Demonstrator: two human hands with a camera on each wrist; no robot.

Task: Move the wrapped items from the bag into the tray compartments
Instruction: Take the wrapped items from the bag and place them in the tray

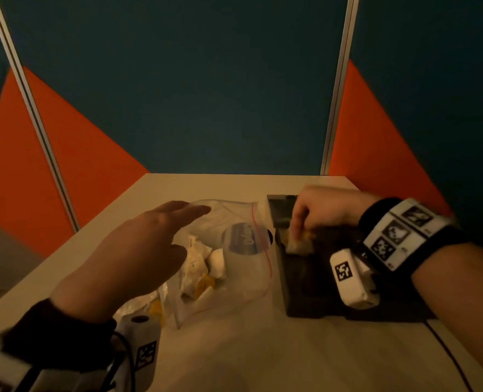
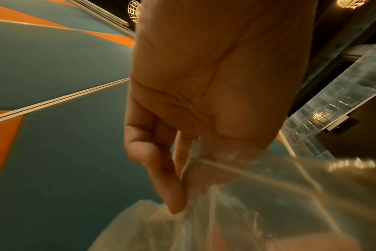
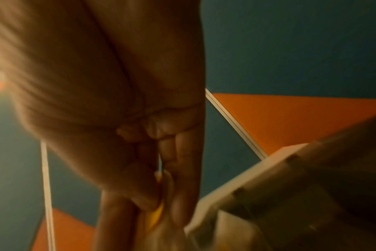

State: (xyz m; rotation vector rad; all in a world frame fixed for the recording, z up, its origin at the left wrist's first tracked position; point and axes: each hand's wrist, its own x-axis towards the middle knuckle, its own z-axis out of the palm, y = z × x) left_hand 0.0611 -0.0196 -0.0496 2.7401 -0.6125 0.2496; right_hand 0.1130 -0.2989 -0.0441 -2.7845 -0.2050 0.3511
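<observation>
A clear zip bag (image 1: 243,264) lies on the table and holds several white-and-yellow wrapped items (image 1: 203,267). My left hand (image 1: 178,224) hovers flat over the bag's left side with straight fingers. In the left wrist view its fingertips (image 2: 176,203) touch the bag's plastic (image 2: 258,203). To the right stands a dark compartment tray (image 1: 299,295). My right hand (image 1: 302,233) is over the tray's far part and pinches one wrapped item (image 1: 299,246) just above a compartment. The right wrist view shows yellow wrapper (image 3: 158,214) between the fingers (image 3: 182,195).
The beige table (image 1: 234,349) ends at a teal and orange wall panel just behind the tray. A thin black cable (image 1: 446,355) runs along the table at the front right. The bag's red zip edge (image 1: 263,250) faces the tray.
</observation>
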